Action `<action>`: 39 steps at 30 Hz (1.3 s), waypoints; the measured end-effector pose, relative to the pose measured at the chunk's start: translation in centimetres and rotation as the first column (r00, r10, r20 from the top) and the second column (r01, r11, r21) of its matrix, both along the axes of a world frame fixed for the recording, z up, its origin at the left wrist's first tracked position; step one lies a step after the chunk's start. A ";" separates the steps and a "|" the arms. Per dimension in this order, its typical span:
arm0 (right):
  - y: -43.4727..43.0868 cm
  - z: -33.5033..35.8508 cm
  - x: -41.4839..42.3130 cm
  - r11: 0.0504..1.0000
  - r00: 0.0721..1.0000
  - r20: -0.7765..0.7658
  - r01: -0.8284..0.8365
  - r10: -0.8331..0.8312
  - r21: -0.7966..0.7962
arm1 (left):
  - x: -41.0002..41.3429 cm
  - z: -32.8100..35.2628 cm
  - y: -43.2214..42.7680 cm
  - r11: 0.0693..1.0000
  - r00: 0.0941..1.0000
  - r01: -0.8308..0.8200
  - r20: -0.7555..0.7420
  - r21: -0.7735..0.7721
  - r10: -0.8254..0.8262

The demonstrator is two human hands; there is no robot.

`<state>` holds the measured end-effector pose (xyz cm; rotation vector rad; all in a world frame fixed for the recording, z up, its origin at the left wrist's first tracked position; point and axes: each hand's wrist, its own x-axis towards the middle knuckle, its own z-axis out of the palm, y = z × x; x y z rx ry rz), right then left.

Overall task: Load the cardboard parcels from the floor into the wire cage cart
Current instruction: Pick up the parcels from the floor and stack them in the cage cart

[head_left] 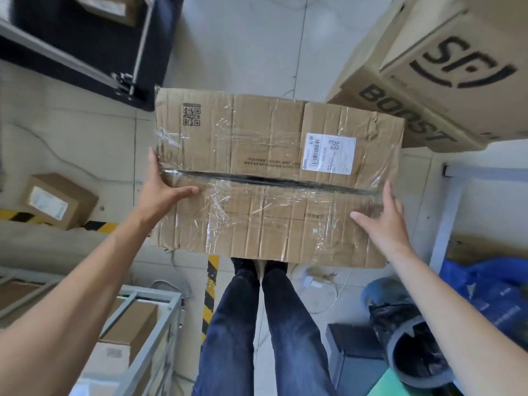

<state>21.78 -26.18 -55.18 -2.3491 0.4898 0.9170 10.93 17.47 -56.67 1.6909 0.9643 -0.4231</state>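
While between left hand (163, 190) and right hand (384, 217), both straight-fingered, parcel (265, 224) just beside stacked cartons (428, 90).

A pale tiled floor (243, 38) is evenly lit and marked by 2 strips of yellow-and-black hazard tape (211, 284). A black metal-edged case (85, 38) is seen upper left. At right, a blue bag (491, 287) is set beside a white frame (445, 224).

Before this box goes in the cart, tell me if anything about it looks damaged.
The large parcel between the left hand and right hand is worn: its top gapes along a dark slit, the cardboard is heavily creased, and the clear tape is wrinkled.
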 end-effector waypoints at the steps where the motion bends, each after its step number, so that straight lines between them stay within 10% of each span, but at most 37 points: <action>1: 0.5 1.7 0.3 1.000 1.000 0.010 -0.015 0.014 0.009 | 0.0 2.0 0.3 1.000 1.000 -0.010 0.019 0.009 0.009; 22: 19.0 48.2 0.0 0.765 0.717 0.392 -0.642 0.576 0.049 | -23.6 49.3 4.4 0.766 0.795 -0.598 0.297 0.237 0.529; 33: 29.8 62.7 -23.2 0.495 0.424 0.530 -0.869 0.734 0.011 | -55.1 65.3 4.1 0.453 0.542 -0.840 0.475 0.297 0.693; 39: 35.8 64.7 -42.3 0.197 0.189 0.554 -0.979 0.811 0.046 | -76.9 67.5 -3.6 0.140 0.298 -0.925 0.444 0.353 0.845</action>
